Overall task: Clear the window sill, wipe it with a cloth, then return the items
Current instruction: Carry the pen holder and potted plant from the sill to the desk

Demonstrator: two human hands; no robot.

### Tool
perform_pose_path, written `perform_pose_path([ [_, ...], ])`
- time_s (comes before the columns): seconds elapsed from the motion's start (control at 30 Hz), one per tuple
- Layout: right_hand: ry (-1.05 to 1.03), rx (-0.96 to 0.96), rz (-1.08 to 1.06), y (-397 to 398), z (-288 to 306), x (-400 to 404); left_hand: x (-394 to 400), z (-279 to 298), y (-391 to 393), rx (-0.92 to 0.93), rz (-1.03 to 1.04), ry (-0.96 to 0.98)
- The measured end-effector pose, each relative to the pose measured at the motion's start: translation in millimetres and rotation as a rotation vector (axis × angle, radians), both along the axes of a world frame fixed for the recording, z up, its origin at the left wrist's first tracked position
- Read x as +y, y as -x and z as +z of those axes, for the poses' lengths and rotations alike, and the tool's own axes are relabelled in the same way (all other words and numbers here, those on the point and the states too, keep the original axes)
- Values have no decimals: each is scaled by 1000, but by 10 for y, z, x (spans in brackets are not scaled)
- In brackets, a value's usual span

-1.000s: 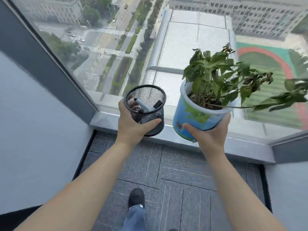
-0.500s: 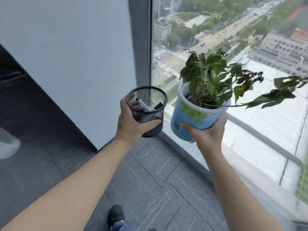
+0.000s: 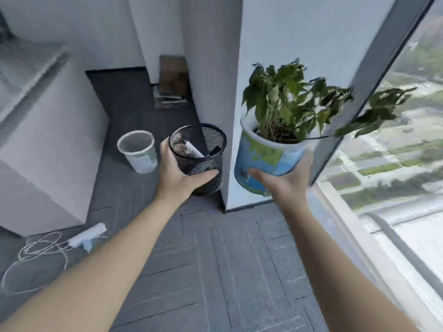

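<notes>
My left hand (image 3: pixel 177 173) grips a black mesh pen holder (image 3: pixel 203 154) with small items inside, held up in the air over the carpet. My right hand (image 3: pixel 282 180) holds a blue and green plant pot (image 3: pixel 261 161) from below; its leafy green plant (image 3: pixel 294 97) spreads to the right. Both are held in front of a white pillar (image 3: pixel 275 44). The pale window sill (image 3: pixel 374 255) runs along the glass at the lower right, away from both hands.
A white bin (image 3: pixel 137 150) stands on the dark carpet to the left of the pen holder. A white cabinet (image 3: pixel 43 140) fills the left side. A white power strip (image 3: pixel 87 236) with a loose cable lies on the floor. Stacked boards lean in the far corner (image 3: pixel 171 80).
The view has swung left, away from the window and sill, towards the pillar and room. Both hands still hold the pen holder and the plant pot, carried along with the turn.
</notes>
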State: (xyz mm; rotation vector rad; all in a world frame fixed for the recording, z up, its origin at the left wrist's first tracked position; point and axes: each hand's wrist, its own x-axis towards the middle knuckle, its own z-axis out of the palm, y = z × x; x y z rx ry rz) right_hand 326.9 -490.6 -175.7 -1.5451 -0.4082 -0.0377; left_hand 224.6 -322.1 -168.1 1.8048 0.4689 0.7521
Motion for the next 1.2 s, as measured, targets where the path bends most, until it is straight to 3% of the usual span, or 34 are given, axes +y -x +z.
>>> perform_pose_path([
  [0.23, -29, -21, 348, 629, 235, 1250, 798, 297, 1168, 24, 354, -3],
  [0.63, -88, -78, 826, 1445, 435, 2592, 1358, 419, 2364, -138, 821, 0],
  [0.9, -121, -80, 953, 2037, 509, 3595, 2047, 458, 2962, -140, 1007, -30],
  [1.2, -175, -55, 956, 2773, 612, 5360, 3744, 558, 3746, -116, 1055, -44],
])
